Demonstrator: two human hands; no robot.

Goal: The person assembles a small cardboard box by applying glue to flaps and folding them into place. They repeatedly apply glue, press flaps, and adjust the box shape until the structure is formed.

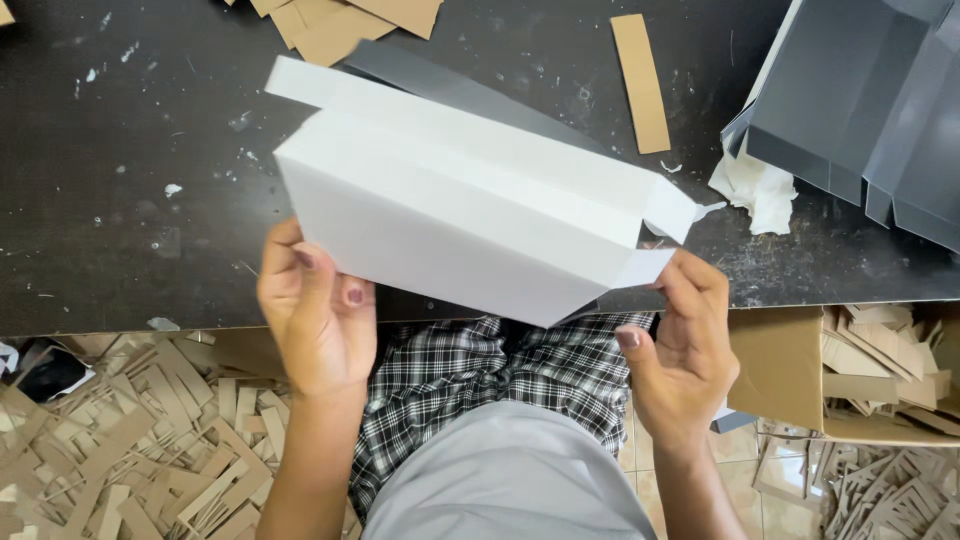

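At the bottom centre of the frame I see the person's grey shirt (510,480) and black-and-white checked trousers (470,375), with pale brown cardboard offcuts (130,450) heaped on the floor at lower left and an open brown cardboard carton of more scraps (860,370) at lower right.

Just above these, both hands hold the work. The left hand (318,320) is closed on the lower left corner of the white folded paperboard box (450,215), thumb on the near face and fingers behind it. The right hand (680,345) pinches the box's small white end flap (645,268) at centre right, fingers curled around it.

Risk, as I judge it: the box is carried only at its two ends and tilts down to the right. Uneven pressure at the right-hand pinch could crease or tear the thin flap; a loosened left grip could let the box swing down against the table edge.

The box is long, flat and plain white on its outer faces, with a dark grey inner panel showing behind its upper edge. It is held above the near edge of the black scuffed worktable (130,200).

Farther off, a brown cardboard strip (640,80) lies at upper centre, and dark grey folded box blanks (860,100) are stacked at upper right.
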